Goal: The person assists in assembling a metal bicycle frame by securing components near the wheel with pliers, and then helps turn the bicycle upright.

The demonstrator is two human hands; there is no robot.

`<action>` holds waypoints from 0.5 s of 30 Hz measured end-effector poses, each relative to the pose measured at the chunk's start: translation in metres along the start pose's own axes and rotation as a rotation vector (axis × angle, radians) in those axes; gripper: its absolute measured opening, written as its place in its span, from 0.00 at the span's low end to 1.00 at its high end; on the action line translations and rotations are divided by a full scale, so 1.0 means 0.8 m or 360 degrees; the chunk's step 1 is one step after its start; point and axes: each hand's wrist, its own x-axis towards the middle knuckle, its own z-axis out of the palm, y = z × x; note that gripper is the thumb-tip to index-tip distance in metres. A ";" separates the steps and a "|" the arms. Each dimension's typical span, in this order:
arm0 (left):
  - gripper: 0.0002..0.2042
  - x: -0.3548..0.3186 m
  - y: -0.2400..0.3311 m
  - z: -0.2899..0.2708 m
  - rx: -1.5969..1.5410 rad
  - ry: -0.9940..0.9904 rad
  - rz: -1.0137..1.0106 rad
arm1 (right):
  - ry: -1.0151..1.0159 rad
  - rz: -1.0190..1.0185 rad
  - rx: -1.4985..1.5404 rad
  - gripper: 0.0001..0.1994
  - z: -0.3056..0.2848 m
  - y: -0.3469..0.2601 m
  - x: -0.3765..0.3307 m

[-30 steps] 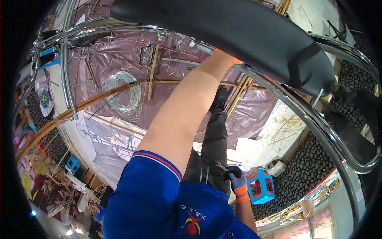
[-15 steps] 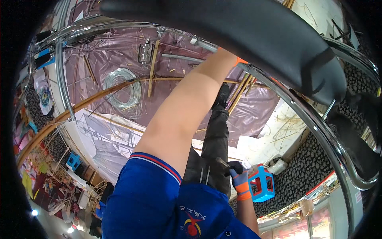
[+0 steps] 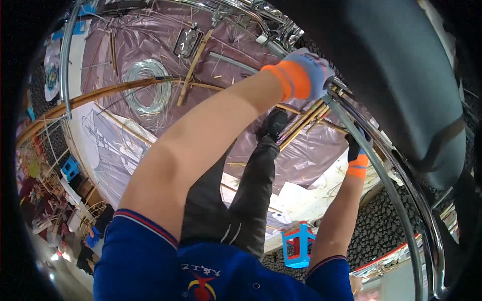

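A chair with a black seat (image 3: 401,75) and a chrome tube frame (image 3: 386,185) fills the upper right, close to the camera. My left hand (image 3: 309,70), in a grey glove with an orange cuff, is closed around the chrome tube at the top centre. Lower on the same curved tube, my right hand (image 3: 357,150), in a dark glove with an orange cuff, grips it too. Below the hands are my leg in dark trousers (image 3: 251,195) and my black shoe (image 3: 273,123) on the floor.
A pinkish plastic sheet (image 3: 150,45) covers the floor, strewn with bamboo strips (image 3: 193,67) and a coil of pale wire (image 3: 148,88). A small blue stool (image 3: 298,246) stands by my right forearm. White printed sheets (image 3: 100,145) lie at the left, clutter beyond.
My right hand has risen from beside the blue stool and taken hold of the chrome tube. The chair has shifted nearer, and my left hand has come into full view on its frame.
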 end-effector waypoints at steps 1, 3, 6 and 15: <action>0.18 -0.011 -0.004 0.007 -0.0007 0.0022 -0.0006 | 0.0006 -0.0052 0.0017 0.14 0.004 0.009 0.017; 0.19 -0.023 -0.018 0.032 0.0003 0.0103 0.0083 | 0.0007 -0.0111 0.0017 0.15 0.014 0.010 0.040; 0.22 -0.018 -0.010 0.026 -0.0003 0.0091 0.0036 | -0.0370 -0.0490 0.0405 0.16 0.032 -0.025 0.052; 0.24 -0.004 -0.007 0.072 -0.0066 0.0423 -0.0005 | -0.0250 -0.0592 0.0114 0.16 0.057 -0.046 0.055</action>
